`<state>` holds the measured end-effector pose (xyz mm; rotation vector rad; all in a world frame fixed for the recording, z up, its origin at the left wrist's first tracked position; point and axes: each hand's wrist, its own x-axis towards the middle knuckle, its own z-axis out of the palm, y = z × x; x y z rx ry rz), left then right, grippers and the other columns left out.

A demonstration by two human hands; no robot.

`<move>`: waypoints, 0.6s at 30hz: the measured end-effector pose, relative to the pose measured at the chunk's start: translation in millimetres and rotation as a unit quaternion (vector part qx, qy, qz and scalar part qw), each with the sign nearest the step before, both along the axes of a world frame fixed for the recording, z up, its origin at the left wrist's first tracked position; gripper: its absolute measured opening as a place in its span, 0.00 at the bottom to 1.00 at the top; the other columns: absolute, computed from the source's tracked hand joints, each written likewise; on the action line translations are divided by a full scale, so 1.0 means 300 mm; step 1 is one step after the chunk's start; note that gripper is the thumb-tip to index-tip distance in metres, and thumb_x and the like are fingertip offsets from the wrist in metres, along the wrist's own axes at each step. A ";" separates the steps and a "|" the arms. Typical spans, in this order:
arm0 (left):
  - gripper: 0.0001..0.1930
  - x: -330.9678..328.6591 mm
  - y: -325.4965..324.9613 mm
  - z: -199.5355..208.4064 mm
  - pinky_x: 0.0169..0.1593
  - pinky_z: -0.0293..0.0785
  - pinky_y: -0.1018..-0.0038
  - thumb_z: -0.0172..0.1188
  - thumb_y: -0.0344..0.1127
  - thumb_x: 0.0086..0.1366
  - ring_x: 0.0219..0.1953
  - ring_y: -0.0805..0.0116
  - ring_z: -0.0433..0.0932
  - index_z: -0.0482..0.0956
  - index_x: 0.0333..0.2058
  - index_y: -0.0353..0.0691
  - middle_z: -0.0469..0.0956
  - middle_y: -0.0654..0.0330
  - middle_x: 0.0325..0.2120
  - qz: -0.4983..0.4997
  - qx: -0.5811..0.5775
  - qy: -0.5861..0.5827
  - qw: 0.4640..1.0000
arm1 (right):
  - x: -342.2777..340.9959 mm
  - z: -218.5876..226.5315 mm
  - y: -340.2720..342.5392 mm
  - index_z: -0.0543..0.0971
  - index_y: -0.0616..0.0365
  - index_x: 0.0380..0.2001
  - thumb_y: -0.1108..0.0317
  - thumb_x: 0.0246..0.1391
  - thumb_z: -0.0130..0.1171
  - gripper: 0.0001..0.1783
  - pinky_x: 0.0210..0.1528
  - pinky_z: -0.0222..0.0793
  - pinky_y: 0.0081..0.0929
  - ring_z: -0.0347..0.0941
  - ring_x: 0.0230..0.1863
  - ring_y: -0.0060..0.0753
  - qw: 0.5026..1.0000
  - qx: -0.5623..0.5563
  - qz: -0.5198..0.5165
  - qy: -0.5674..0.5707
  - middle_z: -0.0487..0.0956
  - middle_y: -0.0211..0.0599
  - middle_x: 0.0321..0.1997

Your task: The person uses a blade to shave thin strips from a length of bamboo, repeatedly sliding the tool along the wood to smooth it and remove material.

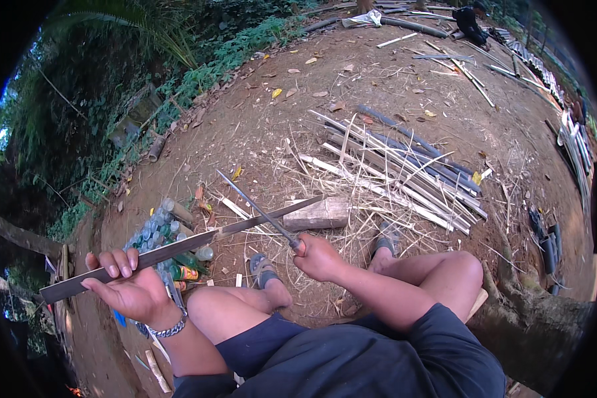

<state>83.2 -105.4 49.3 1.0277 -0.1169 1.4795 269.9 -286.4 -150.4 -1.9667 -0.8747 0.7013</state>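
My left hand (136,292), with a chain bracelet at its wrist, grips the near left end of a long, flat, dark bamboo strip (179,248). The strip slants up to the right across my front, with a pale scraped patch near its middle. In my right hand (320,259) is the handle of a knife (253,203) with a long, narrow blade. Its blade points up and left and crosses the strip; whether the two touch I cannot tell. Just behind the strip's far end lies a short wood block (318,213).
A heap of split bamboo strips (398,189) lies on the dirt ahead to the right. Clear and green bottles (154,229) cluster at the left. My sandalled foot (265,270) rests among shavings. Far off at the upper right sits another person (469,25) near more bamboo.
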 end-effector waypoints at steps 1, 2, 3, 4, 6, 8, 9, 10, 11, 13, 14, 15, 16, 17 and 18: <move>0.18 0.003 -0.011 0.003 0.29 0.58 0.78 0.53 0.53 0.67 0.23 0.77 0.59 0.70 0.36 0.43 0.60 0.67 0.23 0.015 -0.007 -0.003 1.000 | -0.017 0.045 0.003 0.72 0.60 0.33 0.66 0.48 0.58 0.11 0.43 0.68 0.49 0.74 0.41 0.60 1.000 0.003 0.010 0.017 0.77 0.57 0.33; 0.19 0.004 -0.021 0.004 0.28 0.57 0.78 0.53 0.54 0.68 0.22 0.77 0.58 0.69 0.35 0.42 0.59 0.68 0.22 0.030 -0.013 -0.007 0.999 | -0.034 0.058 0.016 0.72 0.61 0.33 0.66 0.48 0.58 0.12 0.43 0.68 0.49 0.74 0.40 0.61 1.000 0.017 0.014 0.016 0.77 0.56 0.33; 0.20 0.003 -0.029 0.003 0.27 0.56 0.78 0.52 0.55 0.68 0.21 0.78 0.56 0.68 0.34 0.42 0.57 0.68 0.21 0.045 -0.020 -0.009 0.999 | -0.054 0.069 0.028 0.72 0.61 0.34 0.66 0.48 0.58 0.12 0.43 0.69 0.49 0.74 0.40 0.61 0.999 0.029 0.018 0.017 0.78 0.56 0.32; 0.20 -0.002 -0.035 0.000 0.26 0.55 0.79 0.51 0.56 0.68 0.21 0.78 0.56 0.68 0.33 0.42 0.57 0.68 0.20 0.039 -0.009 -0.006 0.999 | -0.071 0.086 0.040 0.72 0.61 0.34 0.66 0.48 0.58 0.12 0.43 0.69 0.50 0.74 0.39 0.61 0.999 0.042 0.023 0.018 0.78 0.56 0.32; 0.21 -0.011 -0.042 -0.007 0.26 0.54 0.80 0.51 0.56 0.68 0.20 0.79 0.54 0.67 0.31 0.43 0.56 0.69 0.20 0.029 0.013 -0.001 1.000 | -0.087 0.128 0.060 0.72 0.61 0.35 0.66 0.49 0.56 0.12 0.42 0.69 0.51 0.75 0.39 0.60 0.998 0.038 0.053 0.016 0.78 0.56 0.32; 0.21 -0.005 -0.051 -0.004 0.25 0.52 0.81 0.50 0.57 0.68 0.19 0.79 0.53 0.65 0.28 0.44 0.54 0.69 0.18 0.058 0.001 0.005 0.998 | -0.095 0.146 0.082 0.72 0.61 0.36 0.67 0.49 0.55 0.11 0.43 0.69 0.51 0.75 0.39 0.60 0.996 0.039 0.076 0.001 0.78 0.56 0.33; 0.20 -0.010 -0.049 -0.007 0.25 0.53 0.80 0.51 0.56 0.68 0.20 0.80 0.54 0.64 0.29 0.45 0.55 0.69 0.18 0.054 0.009 0.012 0.998 | -0.093 0.144 0.086 0.73 0.60 0.37 0.66 0.50 0.54 0.12 0.43 0.69 0.51 0.75 0.39 0.60 0.997 0.031 0.069 -0.003 0.78 0.56 0.34; 0.20 -0.014 -0.046 -0.010 0.26 0.54 0.80 0.52 0.56 0.68 0.20 0.80 0.54 0.64 0.29 0.45 0.55 0.70 0.18 0.051 0.018 0.018 0.998 | -0.090 0.139 0.089 0.73 0.60 0.37 0.66 0.51 0.54 0.12 0.44 0.69 0.51 0.75 0.40 0.60 0.998 0.023 0.062 -0.006 0.78 0.56 0.34; 0.20 -0.014 -0.043 -0.011 0.26 0.54 0.80 0.51 0.56 0.68 0.20 0.80 0.54 0.64 0.29 0.46 0.55 0.70 0.18 0.059 0.013 0.018 0.998 | -0.085 0.132 0.090 0.73 0.60 0.38 0.66 0.51 0.54 0.12 0.44 0.69 0.51 0.75 0.40 0.59 0.998 0.015 0.056 -0.010 0.78 0.56 0.35; 0.20 -0.010 -0.044 -0.012 0.25 0.53 0.80 0.51 0.55 0.69 0.19 0.80 0.54 0.63 0.28 0.46 0.55 0.70 0.18 0.076 0.003 0.017 0.997 | -0.034 0.021 0.089 0.73 0.60 0.39 0.65 0.53 0.53 0.13 0.44 0.70 0.51 0.76 0.41 0.58 0.999 -0.031 0.033 -0.020 0.78 0.56 0.36; 0.21 -0.007 -0.044 -0.010 0.24 0.52 0.81 0.50 0.56 0.68 0.19 0.80 0.53 0.63 0.27 0.46 0.54 0.70 0.17 0.091 -0.010 0.018 0.996 | -0.005 -0.036 0.080 0.73 0.60 0.40 0.65 0.53 0.53 0.13 0.44 0.70 0.50 0.76 0.41 0.58 0.998 -0.054 0.020 -0.025 0.79 0.56 0.36; 0.22 -0.004 -0.042 -0.009 0.23 0.51 0.81 0.50 0.57 0.68 0.18 0.80 0.52 0.62 0.26 0.46 0.53 0.70 0.17 0.105 -0.023 0.019 0.994 | 0.020 -0.079 0.055 0.73 0.60 0.41 0.65 0.54 0.53 0.13 0.45 0.70 0.50 0.76 0.41 0.58 0.997 -0.070 0.014 -0.027 0.79 0.56 0.36; 0.23 0.007 -0.038 -0.007 0.22 0.50 0.82 0.49 0.58 0.68 0.18 0.79 0.51 0.62 0.25 0.46 0.53 0.69 0.17 0.116 -0.036 0.016 0.993 | 0.051 -0.104 0.022 0.73 0.60 0.42 0.65 0.54 0.53 0.13 0.45 0.70 0.49 0.76 0.41 0.58 0.996 -0.085 0.004 -0.031 0.79 0.56 0.36; 0.22 0.014 -0.035 -0.005 0.22 0.50 0.82 0.49 0.58 0.68 0.18 0.79 0.51 0.61 0.25 0.46 0.53 0.69 0.17 0.118 -0.035 0.010 0.992 | 0.074 -0.126 0.007 0.73 0.61 0.42 0.65 0.55 0.53 0.14 0.45 0.70 0.49 0.76 0.41 0.58 0.994 -0.100 -0.007 -0.035 0.79 0.56 0.36; 0.22 0.010 -0.039 -0.004 0.22 0.49 0.82 0.49 0.58 0.69 0.18 0.80 0.51 0.61 0.25 0.46 0.53 0.69 0.17 0.125 -0.033 0.010 0.992 | 0.076 -0.109 0.019 0.73 0.61 0.42 0.66 0.55 0.53 0.13 0.45 0.70 0.49 0.76 0.41 0.58 0.995 -0.090 0.013 -0.034 0.78 0.56 0.36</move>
